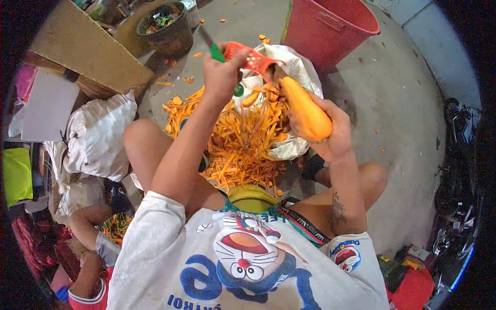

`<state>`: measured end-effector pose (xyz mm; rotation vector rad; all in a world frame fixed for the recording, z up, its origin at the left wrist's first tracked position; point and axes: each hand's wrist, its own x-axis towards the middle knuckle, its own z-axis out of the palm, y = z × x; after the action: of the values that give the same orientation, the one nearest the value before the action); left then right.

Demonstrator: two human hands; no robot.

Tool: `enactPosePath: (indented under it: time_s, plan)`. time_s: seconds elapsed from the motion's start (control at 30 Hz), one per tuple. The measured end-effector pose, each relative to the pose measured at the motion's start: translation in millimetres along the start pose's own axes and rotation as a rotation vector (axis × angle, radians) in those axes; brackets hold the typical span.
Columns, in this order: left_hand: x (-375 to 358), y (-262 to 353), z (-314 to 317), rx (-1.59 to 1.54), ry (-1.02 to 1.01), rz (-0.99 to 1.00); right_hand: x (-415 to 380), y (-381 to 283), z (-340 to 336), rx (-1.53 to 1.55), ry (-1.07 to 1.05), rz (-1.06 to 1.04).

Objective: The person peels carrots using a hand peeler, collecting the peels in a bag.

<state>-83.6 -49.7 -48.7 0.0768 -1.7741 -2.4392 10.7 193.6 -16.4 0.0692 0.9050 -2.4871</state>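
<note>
Carrot (pixel 308 111) gripped in right hand (pixel 339 133), long axis near-right to far-left; left hand (pixel 221 77) grips red peeler (pixel 250 59) at far end.

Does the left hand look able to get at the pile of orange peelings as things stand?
Probably yes: nothing visible blocks the left hand from the nearby peelings, though gripping the red peeler and green-handled tool would likely hinder picking any up.

1. one carrot (pixel 306 111) in the right hand (pixel 337 128)
2. one red peeler (pixel 248 57) in the left hand (pixel 221 78)
3. one red tub (pixel 325 39) beyond the grip
4. one dark bucket (pixel 173 43) beyond, leftward
</note>
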Motion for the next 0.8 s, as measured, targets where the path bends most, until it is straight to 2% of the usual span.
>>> enactPosePath:
  time_s: [0.07, 0.13, 0.17, 0.23, 0.27, 0.33, 0.43, 0.47, 0.53, 0.63, 0.73, 0.8]
  plan:
    - [-11.9, 10.6, 10.3, 0.039, 0.031, -0.009, 4.0, -2.5, -1.8, -0.065, 0.059, -0.044]
    - [-49.5, 16.0, 39.9, 0.071, -0.06, 0.084, 5.1, -5.5, -12.9, 0.11, -0.132, -0.002]
    - [-57.5, 23.3, 44.1, 0.068, -0.062, 0.078, 3.1, -6.2, -9.6, 0.11, -0.124, -0.001]
    - [-68.2, 33.7, 48.1, 0.131, -0.303, 0.235, -2.0, -5.1, 2.2, -0.038, -0.004, -0.046]
    - [-53.8, 29.5, 40.3, 0.088, -0.246, 0.177, -3.9, -1.4, 2.0, -0.034, 0.003, -0.039]
    - [-17.0, 15.2, 15.2, 0.043, 0.004, 0.076, -2.3, -0.3, 3.9, 0.001, 0.025, -0.026]
    - [-7.3, 10.6, 3.2, 0.073, 0.083, 0.041, 1.9, -1.6, -13.6, 0.077, -0.098, 0.033]
    - [-21.4, 16.5, 16.3, 0.093, 0.016, 0.082, 3.8, -4.3, -8.2, 0.075, -0.101, 0.026]
    - [-63.5, 24.9, 45.4, 0.128, -0.204, 0.219, 2.0, -5.4, 8.4, -0.09, 0.188, -0.039]
    - [-60.8, 25.5, 46.2, 0.06, -0.242, 0.277, -5.0, -3.2, 31.6, -0.071, 0.209, -0.063]
    - [-9.9, 17.3, 3.8, 0.134, 0.059, 0.099, -7.8, 0.6, 18.3, -0.079, 0.096, -0.007]
    - [-14.6, 21.9, 5.2, 0.111, 0.068, 0.087, -0.9, 1.0, 2.2, -0.055, 0.074, -0.055]
